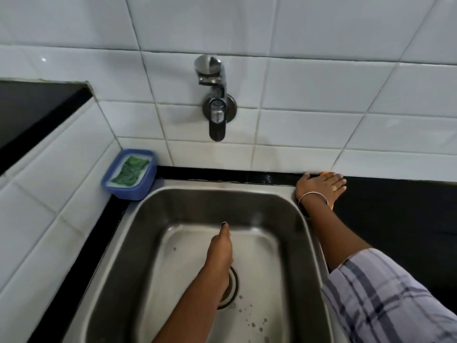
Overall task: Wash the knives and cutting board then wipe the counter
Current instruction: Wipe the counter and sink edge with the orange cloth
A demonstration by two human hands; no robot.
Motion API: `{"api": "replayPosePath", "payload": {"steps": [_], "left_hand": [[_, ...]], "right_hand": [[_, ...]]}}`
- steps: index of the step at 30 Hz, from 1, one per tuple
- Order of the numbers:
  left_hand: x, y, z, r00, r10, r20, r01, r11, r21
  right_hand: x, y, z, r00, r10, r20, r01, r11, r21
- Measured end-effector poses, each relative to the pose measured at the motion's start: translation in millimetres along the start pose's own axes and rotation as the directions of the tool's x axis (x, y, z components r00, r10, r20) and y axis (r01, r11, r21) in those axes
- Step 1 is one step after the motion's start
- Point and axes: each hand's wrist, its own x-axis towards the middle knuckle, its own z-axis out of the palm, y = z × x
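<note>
My right hand point(319, 186) lies flat, fingers spread, on the black counter point(395, 219) at the sink's back right corner. It presses down on an orange cloth point(326, 173), of which only small edges show beyond the fingers and by the wrist. My left hand point(220, 251) reaches into the steel sink point(138, 243), seen edge-on with straight fingers and nothing in it, above the drain point(233, 280). No knife or cutting board is in view.
A wall tap point(215, 100) hangs over the sink with no water running. A blue tub point(146, 186) holding a green scrubber point(129, 172) sits at the sink's back left corner. Drops lie on the sink floor. A black ledge point(29, 107) is high on the left.
</note>
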Motion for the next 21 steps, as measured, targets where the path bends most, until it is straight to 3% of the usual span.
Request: {"api": "replayPosePath", "payload": {"steps": [8, 12, 14, 17, 19, 21], "left_hand": [[-13.5, -4.2, -17.6, 1.000, -0.027, -0.009, 0.026, 0.994, -0.105], [-20.7, -9.5, -16.7, 0.999, -0.044, -0.018, 0.041, 0.990, -0.133], [-25.3, -11.3, -15.5, 0.999, -0.049, -0.002, 0.049, 0.988, -0.145], [-35.0, -16.1, -16.1, 0.997, -0.065, 0.030, 0.068, 0.987, -0.145], [-39.9, -22.0, -17.3, 0.997, -0.068, 0.025, 0.071, 0.989, -0.132], [-42.8, -28.6, -17.6, 0.998, -0.067, 0.001, 0.067, 0.991, -0.120]], "right_hand": [[-48.5, -44.3, 30.7, 0.973, -0.231, -0.004, 0.230, 0.972, -0.052], [-64.3, -49.0, 36.9, 0.904, -0.427, 0.024, 0.425, 0.891, -0.160], [-70.1, -49.5, 36.8, 0.809, -0.582, 0.078, 0.586, 0.789, -0.184], [-80.6, -52.7, 38.0, 0.576, -0.797, 0.182, 0.817, 0.564, -0.117], [-92.3, -53.9, 36.0, 0.441, -0.867, 0.230, 0.896, 0.440, -0.059], [-106.7, -48.9, 28.0, 0.354, -0.900, 0.254, 0.922, 0.381, 0.064]]}}
